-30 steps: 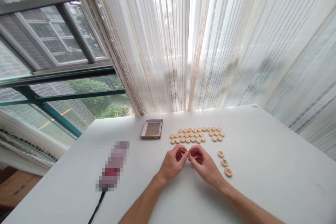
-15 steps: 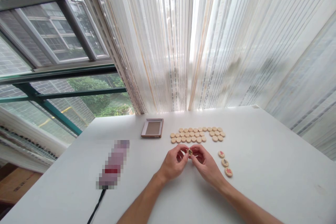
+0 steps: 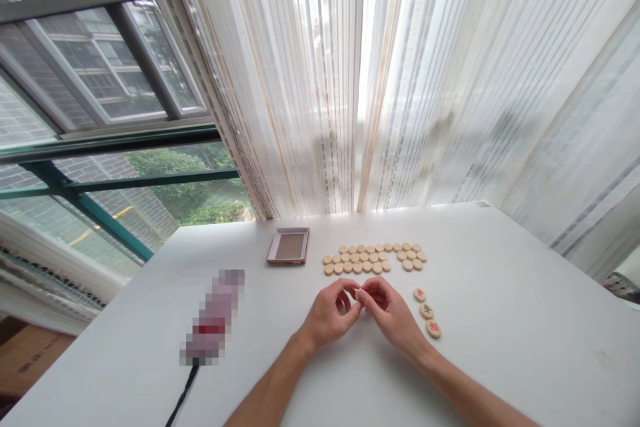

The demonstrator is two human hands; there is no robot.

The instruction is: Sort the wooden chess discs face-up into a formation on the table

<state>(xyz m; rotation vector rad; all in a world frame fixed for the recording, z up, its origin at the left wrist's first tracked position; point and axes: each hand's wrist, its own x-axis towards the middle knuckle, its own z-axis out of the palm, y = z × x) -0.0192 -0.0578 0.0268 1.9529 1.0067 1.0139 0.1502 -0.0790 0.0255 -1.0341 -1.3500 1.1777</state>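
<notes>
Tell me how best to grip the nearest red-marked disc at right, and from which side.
Probably pinch the nearest red-marked disc by the left and right edges of its rim, coming from above on the near side: it lies flat, so the round rim offers the hold, and the black-marked disc crowds its far edge.

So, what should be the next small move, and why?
Perhaps let the left hand release the small disc and the right hand set it beside the three marked discs. Both hands' fingertips meet at it, and those lie right of the right hand, apart from the plain-topped discs.
</notes>
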